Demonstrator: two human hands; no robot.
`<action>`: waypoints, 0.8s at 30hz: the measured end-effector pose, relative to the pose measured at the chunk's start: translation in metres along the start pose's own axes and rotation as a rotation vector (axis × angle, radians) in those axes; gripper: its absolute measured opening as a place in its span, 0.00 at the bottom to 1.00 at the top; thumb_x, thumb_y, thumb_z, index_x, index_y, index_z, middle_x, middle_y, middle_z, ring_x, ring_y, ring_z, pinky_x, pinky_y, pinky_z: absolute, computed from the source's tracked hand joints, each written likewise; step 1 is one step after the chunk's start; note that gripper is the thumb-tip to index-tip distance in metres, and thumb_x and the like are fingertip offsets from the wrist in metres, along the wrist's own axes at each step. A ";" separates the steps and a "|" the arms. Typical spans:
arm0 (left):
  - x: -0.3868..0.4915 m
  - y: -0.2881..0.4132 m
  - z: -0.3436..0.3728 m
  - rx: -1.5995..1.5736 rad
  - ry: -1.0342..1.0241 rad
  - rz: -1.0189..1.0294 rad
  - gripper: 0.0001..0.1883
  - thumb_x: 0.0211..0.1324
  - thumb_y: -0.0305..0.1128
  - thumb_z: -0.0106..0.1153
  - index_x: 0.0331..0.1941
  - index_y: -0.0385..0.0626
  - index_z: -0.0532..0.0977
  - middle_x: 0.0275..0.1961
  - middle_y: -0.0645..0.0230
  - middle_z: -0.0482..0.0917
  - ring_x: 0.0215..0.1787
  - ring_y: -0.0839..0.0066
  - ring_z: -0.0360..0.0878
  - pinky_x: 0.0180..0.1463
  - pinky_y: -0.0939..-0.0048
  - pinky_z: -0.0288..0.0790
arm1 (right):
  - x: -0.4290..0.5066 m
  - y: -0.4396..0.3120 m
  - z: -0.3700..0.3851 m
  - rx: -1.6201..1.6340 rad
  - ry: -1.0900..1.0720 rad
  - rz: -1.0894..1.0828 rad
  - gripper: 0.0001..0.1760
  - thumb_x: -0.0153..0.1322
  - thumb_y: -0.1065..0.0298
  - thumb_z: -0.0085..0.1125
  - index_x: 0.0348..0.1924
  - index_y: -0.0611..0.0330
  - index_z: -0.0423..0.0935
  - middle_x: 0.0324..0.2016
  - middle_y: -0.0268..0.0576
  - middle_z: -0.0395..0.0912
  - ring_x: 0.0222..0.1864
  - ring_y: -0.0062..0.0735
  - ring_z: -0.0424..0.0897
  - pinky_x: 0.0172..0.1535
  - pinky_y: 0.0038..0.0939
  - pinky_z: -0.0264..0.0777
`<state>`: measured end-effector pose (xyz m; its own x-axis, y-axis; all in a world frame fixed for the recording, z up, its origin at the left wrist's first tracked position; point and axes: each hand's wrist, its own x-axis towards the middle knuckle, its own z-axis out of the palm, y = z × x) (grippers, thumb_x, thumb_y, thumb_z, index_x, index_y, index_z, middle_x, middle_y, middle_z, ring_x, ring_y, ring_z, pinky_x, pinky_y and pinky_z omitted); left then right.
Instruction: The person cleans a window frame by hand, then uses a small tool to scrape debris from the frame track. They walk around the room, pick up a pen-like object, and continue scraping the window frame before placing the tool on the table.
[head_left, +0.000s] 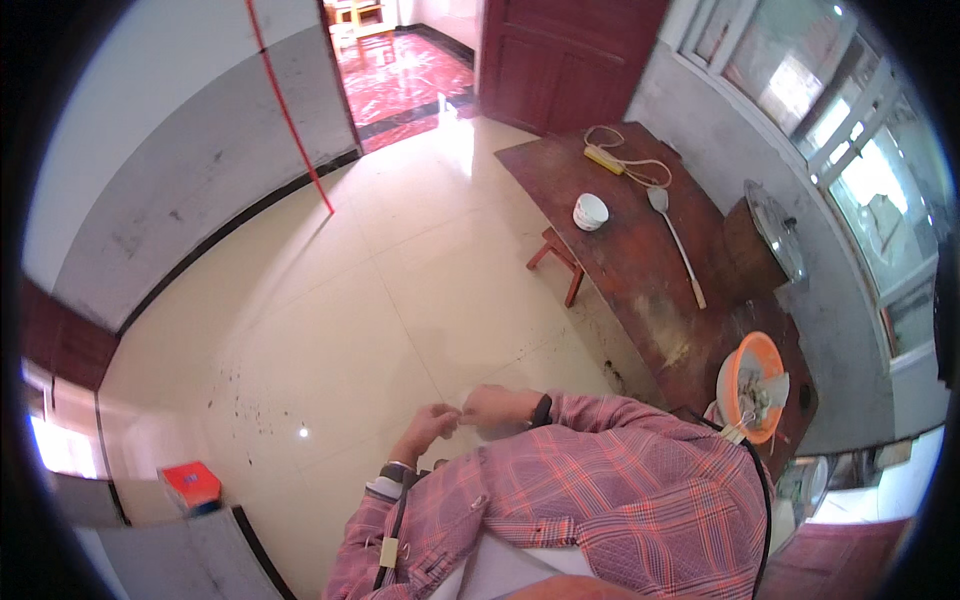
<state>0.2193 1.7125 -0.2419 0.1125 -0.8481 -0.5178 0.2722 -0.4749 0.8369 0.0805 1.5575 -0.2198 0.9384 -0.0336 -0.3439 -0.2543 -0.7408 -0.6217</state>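
Note:
My left hand (431, 427) and my right hand (496, 406) meet in front of my body, fingertips close together over the tiled floor. The fingers are bent, and whether something small is pinched between them cannot be made out. Dark bands circle both wrists, below the cuffs of a plaid shirt. To the right, a brown wooden table (626, 262) carries a white bowl (590, 212), a long-handled spatula (679, 238), a yellow power strip (603, 160) with a looped cord and an orange-rimmed basin (772, 352) with pale contents.
A large pot with a clear lid (772, 229) stands near the windows. A small wooden stool (556, 251) is partly under the table. At the lower left sits a red box (191, 484). A red pole (289, 116) crosses before the left wall. An open doorway lies ahead.

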 end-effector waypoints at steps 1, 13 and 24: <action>0.015 0.008 -0.021 -0.001 0.012 -0.010 0.14 0.58 0.35 0.57 0.41 0.35 0.78 0.29 0.68 0.79 0.27 0.79 0.75 0.31 0.76 0.70 | 0.015 0.009 -0.008 0.029 0.009 0.015 0.19 0.66 0.49 0.55 0.30 0.56 0.82 0.26 0.51 0.80 0.30 0.54 0.80 0.35 0.47 0.73; 0.179 0.176 -0.226 0.328 -0.083 -0.136 0.11 0.59 0.32 0.57 0.37 0.34 0.79 0.23 0.72 0.75 0.23 0.83 0.70 0.29 0.78 0.67 | 0.218 0.100 -0.143 0.207 0.130 -0.028 0.15 0.66 0.53 0.56 0.31 0.56 0.82 0.27 0.49 0.81 0.30 0.52 0.80 0.34 0.45 0.72; 0.360 0.271 -0.246 0.808 -0.900 -0.136 0.14 0.62 0.37 0.58 0.37 0.35 0.80 0.25 0.76 0.75 0.26 0.86 0.67 0.28 0.78 0.63 | 0.278 0.110 -0.198 0.402 0.390 0.495 0.18 0.60 0.54 0.59 0.31 0.59 0.82 0.26 0.51 0.81 0.30 0.46 0.80 0.31 0.45 0.69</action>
<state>0.5683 1.3362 -0.2450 -0.6609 -0.4880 -0.5702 -0.4791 -0.3104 0.8210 0.3597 1.3342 -0.2445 0.6877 -0.5901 -0.4228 -0.6644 -0.2770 -0.6941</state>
